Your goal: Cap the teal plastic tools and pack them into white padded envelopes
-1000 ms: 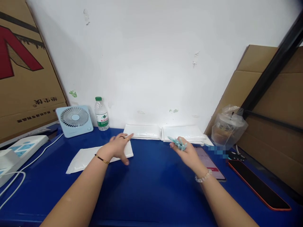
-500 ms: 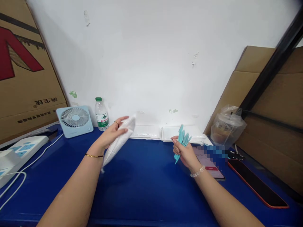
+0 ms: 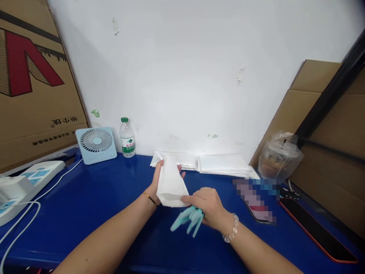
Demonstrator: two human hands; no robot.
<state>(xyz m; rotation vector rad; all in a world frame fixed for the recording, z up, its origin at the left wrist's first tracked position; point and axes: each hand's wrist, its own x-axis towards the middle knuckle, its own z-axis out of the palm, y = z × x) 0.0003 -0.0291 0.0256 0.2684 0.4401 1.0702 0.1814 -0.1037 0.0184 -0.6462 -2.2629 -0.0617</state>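
My left hand is wrapped round a white padded envelope and holds it raised above the blue table. The envelope's mouth faces me and gapes a little. Gripped in my right hand is a bunch of several slim light-blue plastic sticks, their ends pointing down and to the left. The right thumb or index finger touches the rim of the envelope's mouth at its right corner. Behind, against the wall, lie flat white envelopes in a left stack and a right stack.
A blue fan and a water bottle stand at the back left, near a white power strip with cables. On the right are a bagged drink cup, a blurred phone and a red-edged phone. Cardboard flanks both sides.
The envelope has swung round so its mouth faces me and has moved right. My right hand has come left and nearer, bringing the light-blue sticks below the mouth and touching its rim.
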